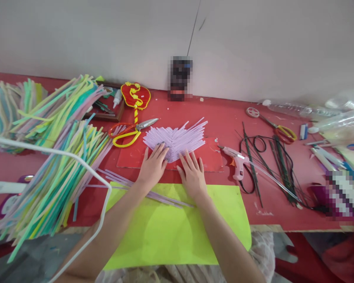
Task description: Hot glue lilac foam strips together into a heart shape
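Observation:
A lilac piece made of many fuzzy pipe cleaners (179,137) lies on a red board (129,157), its strips slanting out from a middle seam like a leaf. My left hand (153,164) rests flat with fingers stretched over the piece's lower left part. Lower right, my right hand (192,171) lies with fingers spread, the tips touching the strips' edge. Neither hand is closed on anything. Loose lilac pipe cleaners (165,200) run beneath my left forearm, across a yellow-green sheet (177,232).
Bundles of coloured pipe cleaners (56,173) fill the left, crossed by a white bent rod (85,165). Scissors (132,131) lie near a red-and-yellow ornament (140,96). To the right are a pink glue gun (238,160), dark wires (280,169), more scissors (284,133) and plastic bottles (303,110).

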Demonstrator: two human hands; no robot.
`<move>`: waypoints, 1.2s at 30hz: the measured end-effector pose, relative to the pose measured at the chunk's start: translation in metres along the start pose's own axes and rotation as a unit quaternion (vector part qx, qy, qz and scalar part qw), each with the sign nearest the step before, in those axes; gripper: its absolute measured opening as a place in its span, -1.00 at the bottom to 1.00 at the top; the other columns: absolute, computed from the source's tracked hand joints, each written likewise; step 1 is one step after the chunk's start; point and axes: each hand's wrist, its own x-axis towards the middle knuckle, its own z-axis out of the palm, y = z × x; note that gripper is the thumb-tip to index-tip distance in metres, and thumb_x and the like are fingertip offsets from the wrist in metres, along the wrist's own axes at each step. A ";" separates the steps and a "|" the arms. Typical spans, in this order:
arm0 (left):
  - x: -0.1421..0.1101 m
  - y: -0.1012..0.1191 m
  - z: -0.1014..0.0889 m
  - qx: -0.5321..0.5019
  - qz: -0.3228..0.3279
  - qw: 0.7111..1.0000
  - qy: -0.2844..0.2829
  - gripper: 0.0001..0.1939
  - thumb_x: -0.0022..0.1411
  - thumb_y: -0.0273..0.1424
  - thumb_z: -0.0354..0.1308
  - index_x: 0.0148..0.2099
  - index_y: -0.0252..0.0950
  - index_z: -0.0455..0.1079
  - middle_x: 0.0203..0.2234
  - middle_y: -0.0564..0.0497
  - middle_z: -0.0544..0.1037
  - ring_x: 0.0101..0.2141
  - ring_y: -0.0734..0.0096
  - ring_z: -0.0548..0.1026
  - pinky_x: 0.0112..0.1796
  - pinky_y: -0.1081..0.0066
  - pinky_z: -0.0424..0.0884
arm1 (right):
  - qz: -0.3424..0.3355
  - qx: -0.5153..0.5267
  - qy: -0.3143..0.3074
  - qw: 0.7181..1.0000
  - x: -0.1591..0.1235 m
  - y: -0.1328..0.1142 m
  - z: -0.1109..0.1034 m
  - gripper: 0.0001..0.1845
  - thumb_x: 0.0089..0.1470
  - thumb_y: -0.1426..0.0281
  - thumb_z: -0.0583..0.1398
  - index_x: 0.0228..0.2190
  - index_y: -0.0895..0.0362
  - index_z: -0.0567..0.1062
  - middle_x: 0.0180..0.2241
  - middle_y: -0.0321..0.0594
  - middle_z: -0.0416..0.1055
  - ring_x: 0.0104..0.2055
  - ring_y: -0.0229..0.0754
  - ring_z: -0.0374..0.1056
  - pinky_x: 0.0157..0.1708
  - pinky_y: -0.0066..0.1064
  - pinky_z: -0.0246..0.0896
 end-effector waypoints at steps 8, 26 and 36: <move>-0.001 -0.002 0.002 0.008 0.005 1.000 0.007 -0.51 0.34 -0.43 -0.15 0.29 -0.24 0.11 0.30 -0.07 0.14 0.28 0.24 0.12 0.24 -0.06 -0.03 | -0.008 0.002 -0.014 1.000 0.000 -0.001 -0.003 -0.45 0.31 0.19 -0.10 0.26 0.06 0.13 0.29 -0.20 0.08 0.37 -0.02 -0.15 0.28 0.05 -0.21; 0.000 -0.001 0.000 0.015 0.005 1.000 -0.004 -0.52 0.36 -0.42 -0.18 0.29 -0.24 0.11 0.30 -0.06 0.14 0.27 0.25 0.13 0.26 -0.06 -0.09 | -0.023 -0.014 -0.003 1.000 0.017 0.022 -0.022 -0.49 0.30 0.19 -0.09 0.21 0.05 0.24 0.31 -0.19 0.03 0.38 0.00 -0.23 0.28 0.05 -0.20; -0.001 -0.002 0.001 0.018 -0.003 1.000 -0.015 -0.53 0.36 -0.43 -0.16 0.29 -0.21 0.10 0.31 -0.03 0.11 0.28 0.23 0.11 0.23 -0.11 -0.02 | -0.010 -0.002 0.003 1.000 0.016 0.036 -0.010 -0.53 0.30 0.20 -0.06 0.17 -0.01 0.29 0.28 -0.14 0.09 0.36 0.00 -0.13 0.27 0.06 -0.15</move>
